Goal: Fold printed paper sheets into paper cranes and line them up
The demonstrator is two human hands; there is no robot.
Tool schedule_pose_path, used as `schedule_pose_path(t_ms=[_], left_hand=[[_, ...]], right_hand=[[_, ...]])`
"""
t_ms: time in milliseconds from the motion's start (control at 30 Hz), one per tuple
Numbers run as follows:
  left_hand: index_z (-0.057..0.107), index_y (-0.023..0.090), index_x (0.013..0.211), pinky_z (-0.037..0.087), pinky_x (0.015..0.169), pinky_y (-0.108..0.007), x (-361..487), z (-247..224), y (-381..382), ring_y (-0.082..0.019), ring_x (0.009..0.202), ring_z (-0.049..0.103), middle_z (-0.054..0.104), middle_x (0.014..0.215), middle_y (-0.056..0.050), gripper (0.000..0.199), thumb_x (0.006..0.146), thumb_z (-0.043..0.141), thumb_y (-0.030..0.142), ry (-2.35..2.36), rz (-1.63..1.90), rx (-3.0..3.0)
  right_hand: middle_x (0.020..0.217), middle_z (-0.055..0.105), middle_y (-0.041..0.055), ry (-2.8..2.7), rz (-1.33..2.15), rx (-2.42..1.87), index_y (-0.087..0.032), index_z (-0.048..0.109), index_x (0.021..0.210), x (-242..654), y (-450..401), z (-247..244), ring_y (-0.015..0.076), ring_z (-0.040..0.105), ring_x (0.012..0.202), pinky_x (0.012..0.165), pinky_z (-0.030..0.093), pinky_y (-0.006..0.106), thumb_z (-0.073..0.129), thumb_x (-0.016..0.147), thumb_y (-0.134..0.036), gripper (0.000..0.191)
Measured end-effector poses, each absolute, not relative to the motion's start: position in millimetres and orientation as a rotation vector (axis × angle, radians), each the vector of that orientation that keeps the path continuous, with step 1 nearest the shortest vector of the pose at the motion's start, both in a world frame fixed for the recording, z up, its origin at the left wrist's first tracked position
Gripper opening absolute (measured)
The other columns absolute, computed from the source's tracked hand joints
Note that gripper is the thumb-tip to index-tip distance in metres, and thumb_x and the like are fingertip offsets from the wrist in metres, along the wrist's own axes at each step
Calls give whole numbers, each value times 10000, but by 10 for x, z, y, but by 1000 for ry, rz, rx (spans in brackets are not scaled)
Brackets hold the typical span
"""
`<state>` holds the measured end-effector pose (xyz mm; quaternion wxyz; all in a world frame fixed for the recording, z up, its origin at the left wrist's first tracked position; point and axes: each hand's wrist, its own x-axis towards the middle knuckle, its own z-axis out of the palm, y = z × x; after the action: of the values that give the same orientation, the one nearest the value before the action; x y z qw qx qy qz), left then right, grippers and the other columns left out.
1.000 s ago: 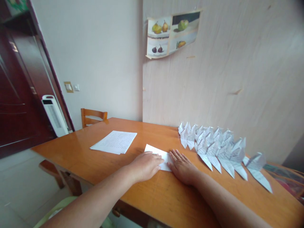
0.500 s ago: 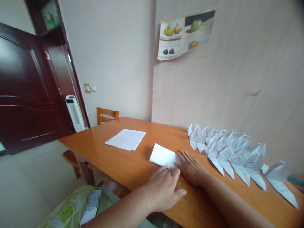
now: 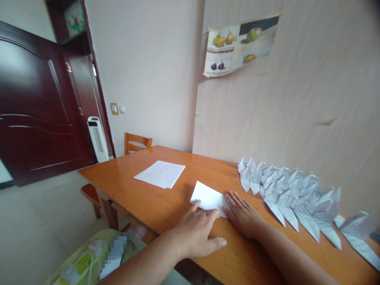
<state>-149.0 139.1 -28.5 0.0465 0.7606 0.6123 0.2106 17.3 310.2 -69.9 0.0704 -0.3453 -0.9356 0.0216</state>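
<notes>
A folded sheet of white paper (image 3: 206,195) lies flat on the wooden table (image 3: 166,206). Along its near edge rests my left hand (image 3: 198,227), fingers stretched and thumb held apart, with the fingertips on the paper. My right hand (image 3: 242,213) lies flat over the paper's right end, its fingers extended and covering that part. To the right stand several rows of folded paper figures (image 3: 299,190) with upright points and printed or written lines on them.
A stack of written sheets (image 3: 160,173) lies on the table's far left part. Beyond the table's end is a wooden chair (image 3: 138,142); a stool (image 3: 90,198) stands on the left. A bag with items (image 3: 80,265) sits below the near edge. A wall borders the far side.
My left hand has slid leftward along the paper's near edge, its index finger now near the left corner. My right hand stays on the right end. The camera view has shifted slightly.
</notes>
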Motion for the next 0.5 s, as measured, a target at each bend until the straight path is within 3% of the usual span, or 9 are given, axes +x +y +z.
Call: schedule_pose_path(t_ms=[233,500], left_hand=[[484,242,1318,193,1208,-523,-1721,-258,1288,-280,1176,632,682,1270,-79,567,853,641,527,1907,658,2262],[476,245,1307,-3,1234,-565,-1940,-232,1208,-275,1200,625,669,1298,-78,580,827,667,509,1943,635,2211]], right_hand=[[1624,266,124,-2807,63,-1070,-90,319,1554,178,3094,-705,269,172,1511,1228,189,450,205,1003,-558,732],[1620,273,131,-2792,72,-1045,-90,327,1551,186,3103,-725,273,169,1512,1229,185,456,194,999,-576,748]])
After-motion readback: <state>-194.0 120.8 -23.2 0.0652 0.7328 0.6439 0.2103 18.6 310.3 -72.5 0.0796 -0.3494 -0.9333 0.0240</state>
